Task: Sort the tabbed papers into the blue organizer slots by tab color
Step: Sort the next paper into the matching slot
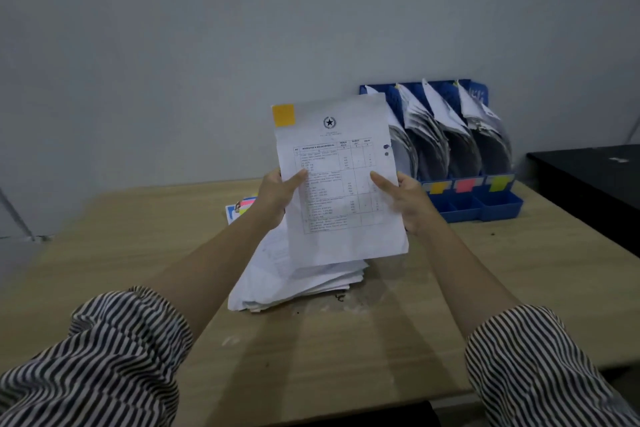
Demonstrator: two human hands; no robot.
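Both hands hold one orange-tabbed paper up above the pile

The printed paper (341,180) stands nearly upright between the hands, its orange tab (284,115) at the top left corner; the left hand (278,198) grips its left edge with the thumb across the front, and the right hand (408,199) grips the right edge the same way, fingers curled behind. Both forearms reach forward from rolled striped sleeves (114,357). Under the sheet a loose stack of papers (294,282) lies on the wooden tabletop (346,350). The blue organizer (485,204) stands behind and to the right, against the wall, papers in its slots and yellow, pink and green labels on its front
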